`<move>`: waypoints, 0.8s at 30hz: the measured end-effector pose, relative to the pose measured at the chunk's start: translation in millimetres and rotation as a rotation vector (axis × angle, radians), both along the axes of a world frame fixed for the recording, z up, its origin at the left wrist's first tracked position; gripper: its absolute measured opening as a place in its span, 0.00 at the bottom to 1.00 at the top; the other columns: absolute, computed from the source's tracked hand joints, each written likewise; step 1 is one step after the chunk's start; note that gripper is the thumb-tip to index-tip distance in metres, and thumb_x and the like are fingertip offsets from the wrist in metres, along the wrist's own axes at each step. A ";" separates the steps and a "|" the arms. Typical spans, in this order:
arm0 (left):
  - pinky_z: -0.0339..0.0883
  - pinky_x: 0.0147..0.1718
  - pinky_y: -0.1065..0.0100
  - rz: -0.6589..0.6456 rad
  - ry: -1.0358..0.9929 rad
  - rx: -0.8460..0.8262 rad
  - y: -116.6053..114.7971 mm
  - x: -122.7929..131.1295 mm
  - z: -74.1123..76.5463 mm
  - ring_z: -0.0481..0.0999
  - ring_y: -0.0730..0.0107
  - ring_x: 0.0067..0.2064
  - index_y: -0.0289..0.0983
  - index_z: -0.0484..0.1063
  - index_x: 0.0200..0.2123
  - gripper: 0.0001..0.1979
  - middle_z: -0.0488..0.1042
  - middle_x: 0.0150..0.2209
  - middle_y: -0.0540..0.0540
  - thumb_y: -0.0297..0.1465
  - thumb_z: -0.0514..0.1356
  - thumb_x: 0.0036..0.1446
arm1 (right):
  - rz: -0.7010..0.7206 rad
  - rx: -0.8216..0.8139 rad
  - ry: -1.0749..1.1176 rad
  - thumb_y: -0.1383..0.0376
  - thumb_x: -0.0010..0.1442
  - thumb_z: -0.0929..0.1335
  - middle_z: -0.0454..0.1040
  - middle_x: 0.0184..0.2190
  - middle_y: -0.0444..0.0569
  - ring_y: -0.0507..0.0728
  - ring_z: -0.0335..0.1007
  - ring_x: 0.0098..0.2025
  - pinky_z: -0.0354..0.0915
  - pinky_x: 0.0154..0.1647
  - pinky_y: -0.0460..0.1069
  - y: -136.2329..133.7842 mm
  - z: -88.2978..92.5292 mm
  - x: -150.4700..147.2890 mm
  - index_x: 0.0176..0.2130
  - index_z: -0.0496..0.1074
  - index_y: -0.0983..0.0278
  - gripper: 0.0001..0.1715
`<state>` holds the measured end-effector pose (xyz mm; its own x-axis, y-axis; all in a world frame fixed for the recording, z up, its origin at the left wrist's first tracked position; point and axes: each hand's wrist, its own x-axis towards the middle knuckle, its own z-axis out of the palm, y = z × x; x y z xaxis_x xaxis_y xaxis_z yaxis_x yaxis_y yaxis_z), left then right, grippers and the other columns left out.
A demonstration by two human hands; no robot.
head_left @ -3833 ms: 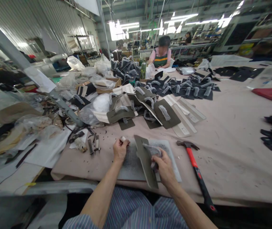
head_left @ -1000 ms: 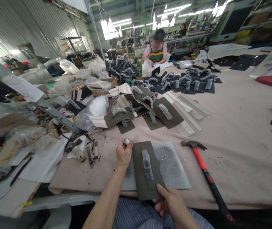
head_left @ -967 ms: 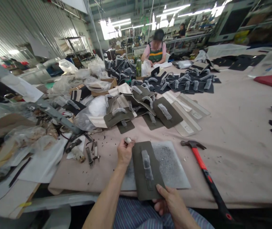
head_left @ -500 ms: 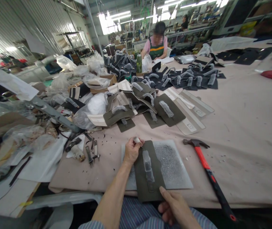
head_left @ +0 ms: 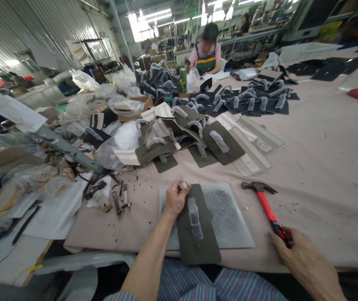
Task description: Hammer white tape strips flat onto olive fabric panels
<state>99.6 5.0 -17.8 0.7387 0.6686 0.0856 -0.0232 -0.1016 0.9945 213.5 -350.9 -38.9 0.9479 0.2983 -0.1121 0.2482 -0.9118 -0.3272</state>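
The olive panel (head_left: 198,234) lies flat and lengthways on the grey pitted plate (head_left: 229,217), right at the near edge of the table (head_left: 317,150) in front of the seated person. Its lower end hangs a little over that edge toward the striped lap. A handle wrapped in cloudy film (head_left: 194,217) runs up its middle, face up. The plate looks to be there to give the soft piece a hard backing, and the scatter of pits in it suggests it takes blows. The left hand (head_left: 175,200) is closed in a fist round a short tool (head_left: 182,184), of which only the pale top pokes out above the thumb. The tool stands upright at the panel's upper left corner, and the heel of the hand rests there too, which would pin the piece down. The right hand (head_left: 304,261) is out to the side, fingers laid over the dark end of the red-handled hammer (head_left: 265,205), which lies on the cloth just beside the plate. From here I cannot tell whether that grip has closed. More small tools (head_left: 121,198) lie near the left hand. Beyond the plate is a heap of similar olive panels (head_left: 219,144), then rows of black ones (head_left: 254,104). At the far end of the table a co-worker (head_left: 208,54) bends over other pieces.
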 end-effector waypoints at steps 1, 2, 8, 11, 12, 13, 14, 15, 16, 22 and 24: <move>0.70 0.41 0.68 0.008 0.010 0.017 -1.0 0.6 -0.6 0.77 0.66 0.38 0.36 0.74 0.37 0.07 0.79 0.36 0.45 0.31 0.63 0.55 | 0.011 -0.034 0.008 0.43 0.59 0.56 0.73 0.39 0.63 0.72 0.72 0.43 0.65 0.43 0.62 0.8 -1.5 2.6 0.45 0.71 0.66 0.34; 0.70 0.41 0.68 0.015 0.022 0.037 -2.3 1.3 -1.1 0.77 0.66 0.38 0.36 0.74 0.37 0.06 0.79 0.36 0.45 0.31 0.63 0.55 | 0.014 -0.053 0.024 0.44 0.59 0.56 0.73 0.39 0.63 0.72 0.72 0.42 0.65 0.43 0.62 2.3 -1.5 5.1 0.45 0.70 0.66 0.33; 0.69 0.38 0.69 0.063 0.089 0.185 -10.0 0.9 -0.3 0.77 0.66 0.36 0.37 0.75 0.36 0.05 0.79 0.34 0.45 0.28 0.63 0.54 | -0.232 0.628 0.803 0.51 0.46 0.70 0.67 0.26 0.48 0.56 0.63 0.24 0.63 0.25 0.52 19.8 23.4 9.1 0.34 0.67 0.61 0.19; 0.69 0.38 0.68 0.041 0.099 0.263 -11.3 -2.2 -1.8 0.78 0.65 0.37 0.38 0.75 0.37 0.05 0.80 0.34 0.46 0.28 0.63 0.55 | -0.343 0.934 1.023 0.51 0.48 0.71 0.58 0.23 0.39 0.48 0.51 0.18 0.52 0.17 0.45 36.7 46.0 -2.7 0.36 0.66 0.61 0.20; 0.69 0.39 0.67 0.031 0.098 0.274 -11.4 -3.2 -2.9 0.78 0.64 0.37 0.38 0.76 0.37 0.05 0.80 0.35 0.46 0.27 0.63 0.55 | -0.342 0.925 0.993 0.49 0.51 0.70 0.56 0.22 0.37 0.48 0.48 0.17 0.49 0.15 0.44 43.9 54.7 -7.5 0.36 0.65 0.60 0.21; 0.70 0.39 0.67 0.023 0.097 0.278 -11.5 -3.9 -4.2 0.78 0.64 0.38 0.39 0.76 0.37 0.06 0.80 0.35 0.46 0.27 0.62 0.55 | -0.313 0.882 0.925 0.45 0.54 0.68 0.55 0.21 0.36 0.48 0.46 0.16 0.47 0.14 0.44 51.7 63.7 -12.0 0.36 0.64 0.60 0.22; 0.70 0.39 0.67 0.017 0.095 0.279 -11.6 -4.3 -5.3 0.78 0.63 0.38 0.39 0.76 0.38 0.06 0.80 0.35 0.46 0.27 0.62 0.55 | -0.245 0.821 0.830 0.42 0.57 0.65 0.56 0.20 0.37 0.48 0.47 0.15 0.47 0.14 0.45 59.9 72.6 -16.0 0.36 0.64 0.59 0.24; 0.70 0.40 0.67 0.014 0.095 0.280 -11.7 -4.6 -6.2 0.78 0.64 0.38 0.39 0.76 0.38 0.06 0.80 0.36 0.46 0.27 0.62 0.55 | -0.147 0.755 0.705 0.39 0.59 0.62 0.58 0.20 0.38 0.50 0.50 0.16 0.49 0.15 0.46 68.4 80.9 -19.2 0.36 0.64 0.59 0.26; 0.69 0.40 0.67 0.014 0.093 0.281 -11.8 -4.6 -6.8 0.78 0.64 0.38 0.39 0.76 0.38 0.06 0.80 0.36 0.47 0.27 0.62 0.56 | -0.034 0.690 0.557 0.38 0.60 0.60 0.60 0.19 0.39 0.51 0.54 0.17 0.51 0.16 0.47 76.8 88.2 -21.5 0.35 0.64 0.59 0.27; 0.68 0.39 0.68 0.026 0.099 0.303 -12.1 -4.7 -5.2 0.77 0.65 0.37 0.39 0.76 0.38 0.06 0.79 0.35 0.48 0.27 0.61 0.56 | 0.488 0.225 0.061 0.48 0.63 0.59 0.66 0.18 0.45 0.55 0.59 0.18 0.43 0.23 0.50 111.3 110.7 -15.7 0.31 0.63 0.58 0.20; 0.68 0.39 0.68 0.024 0.100 0.299 -12.1 -5.3 -5.1 0.77 0.65 0.37 0.39 0.76 0.38 0.06 0.80 0.35 0.47 0.27 0.61 0.56 | 0.521 0.172 0.051 0.48 0.63 0.59 0.67 0.18 0.46 0.56 0.59 0.18 0.41 0.23 0.51 114.2 127.3 -9.5 0.31 0.64 0.58 0.19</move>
<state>94.4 -7.0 -22.9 0.7377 0.6422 0.2083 0.0796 -0.3892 0.9177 204.0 -236.7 88.5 0.6643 0.7448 -0.0625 0.6323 -0.6046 -0.4845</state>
